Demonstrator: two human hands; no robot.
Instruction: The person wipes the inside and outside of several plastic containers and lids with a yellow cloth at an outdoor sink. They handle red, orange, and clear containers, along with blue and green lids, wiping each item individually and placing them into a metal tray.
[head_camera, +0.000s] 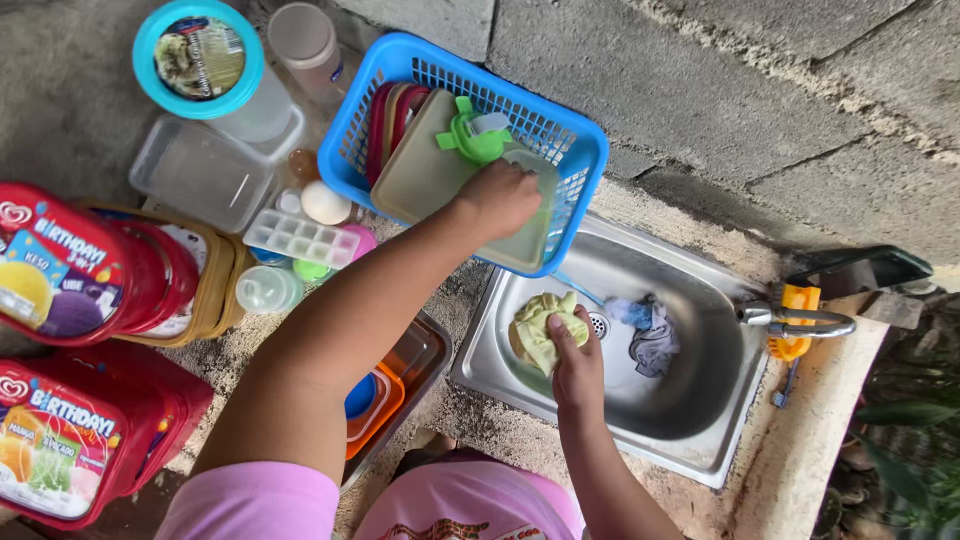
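Your left hand (500, 197) reaches up and across into the blue plastic basket (575, 135), fingers curled down over the upper edge of a translucent beige container (425, 175) that stands tilted inside it. Whether the fingers fully clasp that edge or only press on it cannot be told from this angle. A green lidded piece (470, 140) lies just beside the knuckles, and red and pink plates (385, 115) stand on edge behind the beige container, against the basket's left wall.

Your right hand (575, 365) sits over the stainless steel sink (690, 415), fingers closed around a crumpled yellow-green cloth (540, 325), which rests near the drain (598, 324). A grey-blue rag (650, 335) lies in the bowl just right of the drain, apart from the hand. The metal tap (795, 320) projects over the sink's right rim.

On the rough counter to the left: a clear ice cube tray (300, 238), a white egg-shaped object (325, 203), a clear rectangular box (195, 175), a round tub with a teal lid (198, 58), and stacked red ice cream tubs (70, 280). Nested orange and blue containers (375, 395) sit in a clear bin beneath your left forearm.
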